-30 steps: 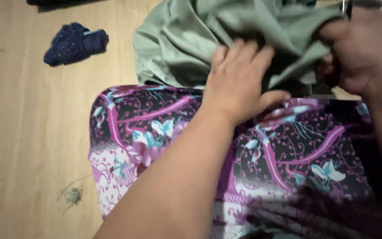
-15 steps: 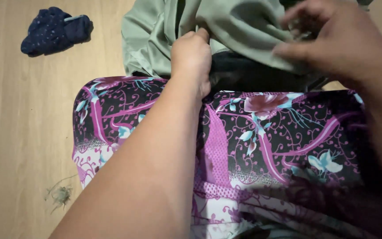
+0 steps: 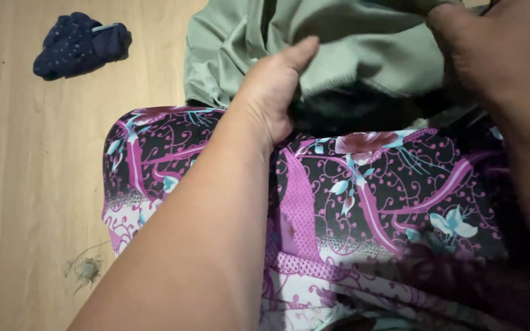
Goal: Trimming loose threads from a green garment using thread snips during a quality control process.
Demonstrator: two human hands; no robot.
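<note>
Head | left hand (image 3: 271,98) pinching green cloth (image 3: 363,49) | right hand (image 3: 498,55) gripping it

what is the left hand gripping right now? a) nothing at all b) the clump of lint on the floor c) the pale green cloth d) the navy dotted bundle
c: the left hand has its thumb over and its fingers under a fold of the pale green cloth, while the navy dotted bundle lies apart on the wooden floor.
</note>
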